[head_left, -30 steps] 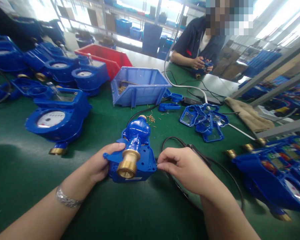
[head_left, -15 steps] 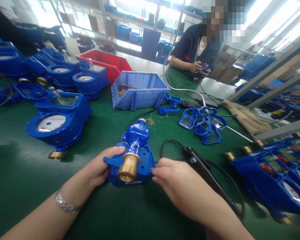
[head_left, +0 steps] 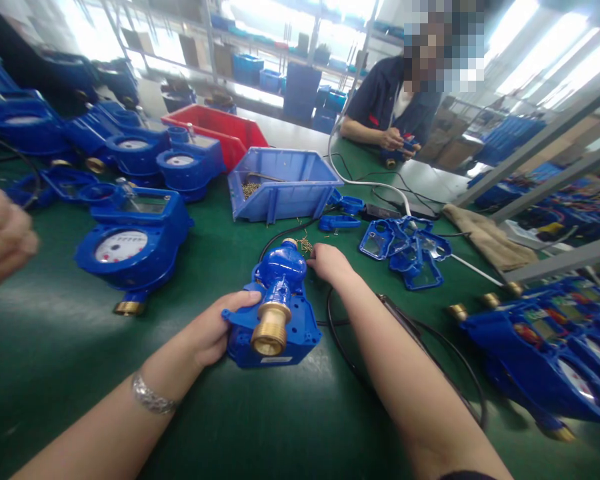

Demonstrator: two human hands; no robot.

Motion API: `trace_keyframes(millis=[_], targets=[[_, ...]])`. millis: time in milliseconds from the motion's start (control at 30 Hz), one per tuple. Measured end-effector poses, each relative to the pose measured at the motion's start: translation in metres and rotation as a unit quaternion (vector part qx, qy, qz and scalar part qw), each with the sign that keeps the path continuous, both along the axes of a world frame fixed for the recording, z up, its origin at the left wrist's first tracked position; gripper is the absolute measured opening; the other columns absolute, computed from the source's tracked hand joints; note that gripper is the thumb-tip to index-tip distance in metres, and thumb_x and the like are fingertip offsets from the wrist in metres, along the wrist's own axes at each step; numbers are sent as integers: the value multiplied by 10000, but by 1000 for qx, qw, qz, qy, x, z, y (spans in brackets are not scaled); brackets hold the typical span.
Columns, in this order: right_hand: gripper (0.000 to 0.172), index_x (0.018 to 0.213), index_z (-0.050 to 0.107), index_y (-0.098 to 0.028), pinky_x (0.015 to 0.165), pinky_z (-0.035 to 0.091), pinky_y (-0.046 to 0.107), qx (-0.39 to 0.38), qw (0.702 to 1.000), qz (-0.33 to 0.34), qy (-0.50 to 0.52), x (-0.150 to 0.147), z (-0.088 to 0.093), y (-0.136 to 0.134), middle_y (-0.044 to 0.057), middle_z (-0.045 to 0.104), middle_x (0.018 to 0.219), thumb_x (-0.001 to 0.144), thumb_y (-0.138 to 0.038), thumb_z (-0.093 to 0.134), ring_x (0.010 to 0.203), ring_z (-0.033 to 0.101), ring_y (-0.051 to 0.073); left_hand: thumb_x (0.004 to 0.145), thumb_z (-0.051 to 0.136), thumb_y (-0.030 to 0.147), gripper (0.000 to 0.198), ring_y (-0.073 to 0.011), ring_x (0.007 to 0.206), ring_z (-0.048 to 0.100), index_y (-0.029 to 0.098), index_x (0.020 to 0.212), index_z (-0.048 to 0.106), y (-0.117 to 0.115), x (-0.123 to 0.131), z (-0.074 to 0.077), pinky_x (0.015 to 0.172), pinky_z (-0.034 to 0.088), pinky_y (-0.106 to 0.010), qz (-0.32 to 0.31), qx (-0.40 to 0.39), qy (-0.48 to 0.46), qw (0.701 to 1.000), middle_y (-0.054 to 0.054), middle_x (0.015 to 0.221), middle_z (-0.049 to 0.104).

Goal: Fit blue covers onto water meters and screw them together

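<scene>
A blue meter body [head_left: 283, 267] with a brass threaded end toward me rests on the green table, its underside up. My left hand [head_left: 220, 327] grips its left side, thumb on top. Beyond the body's right side, my right hand [head_left: 330, 261] reaches to a small pile of brass screws [head_left: 306, 245], its fingers pinched together at the pile's edge. Whatever lies between those fingertips is too small to make out.
A blue bin [head_left: 290, 193] of screws and a red bin [head_left: 220, 127] stand behind. Blue meters [head_left: 130, 247] are at left, blue frames [head_left: 410, 247] and a black tool [head_left: 405, 320] at right. Another person's hand [head_left: 3, 237] shows at left; a person [head_left: 385, 107] sits opposite.
My right hand has moved from the body's right edge forward to the screws. My left hand still holds the body. Another person's hand has appeared at the left edge.
</scene>
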State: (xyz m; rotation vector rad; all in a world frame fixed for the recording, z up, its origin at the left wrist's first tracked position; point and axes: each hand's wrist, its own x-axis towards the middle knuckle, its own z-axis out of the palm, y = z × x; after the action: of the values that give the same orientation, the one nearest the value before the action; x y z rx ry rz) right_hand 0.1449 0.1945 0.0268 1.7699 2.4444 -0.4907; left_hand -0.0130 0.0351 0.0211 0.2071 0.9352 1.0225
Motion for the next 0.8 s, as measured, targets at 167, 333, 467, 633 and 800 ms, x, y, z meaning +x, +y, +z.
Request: trace_keyframes(millis=[167, 333, 467, 633, 800], targets=[[212, 1046, 593, -157, 810, 516, 365, -21, 997, -26, 76, -1, -5, 2, 69, 606, 1075, 901, -301, 539, 928, 601, 170, 799, 631, 294, 235, -208, 843, 669, 147, 981, 642, 2, -31, 14, 762, 536, -344, 30, -3, 25, 999, -92, 900, 710], [95, 861, 554, -113, 685, 532, 284, -25, 968, -51, 243, 13, 33, -34, 24, 631, 774, 892, -162, 479, 687, 620, 117, 910, 422, 477, 379, -175, 906, 644, 197, 1101, 592, 13, -101, 34, 791, 527, -330, 117, 18, 26, 993, -36, 983, 677], [89, 782, 522, -154, 647, 522, 249, -32, 884, -62, 463, 29, 64, -104, 6, 640, 716, 838, -224, 522, 644, 623, 110, 947, 255, 502, 493, -79, 810, 665, 178, 1091, 598, 13, -119, 37, 715, 501, -142, 216, 27, 24, 976, 20, 772, 699], [154, 749, 555, -162, 540, 484, 209, -144, 786, -152, 582, 30, 52, -181, -14, 618, 572, 812, -293, 605, 526, 584, 100, 719, 678, 371, 292, -184, 658, 658, 144, 900, 650, -5, -38, 23, 627, 519, -268, 117, 25, 41, 992, -23, 659, 694], [168, 804, 580, -166, 562, 474, 196, -165, 705, -220, 653, 11, 21, -205, -29, 630, 573, 808, -325, 633, 522, 579, 86, 617, 730, 323, 273, -158, 560, 607, 106, 753, 635, -13, 32, 2, 596, 491, -271, 79, 40, 38, 995, -45, 627, 682]])
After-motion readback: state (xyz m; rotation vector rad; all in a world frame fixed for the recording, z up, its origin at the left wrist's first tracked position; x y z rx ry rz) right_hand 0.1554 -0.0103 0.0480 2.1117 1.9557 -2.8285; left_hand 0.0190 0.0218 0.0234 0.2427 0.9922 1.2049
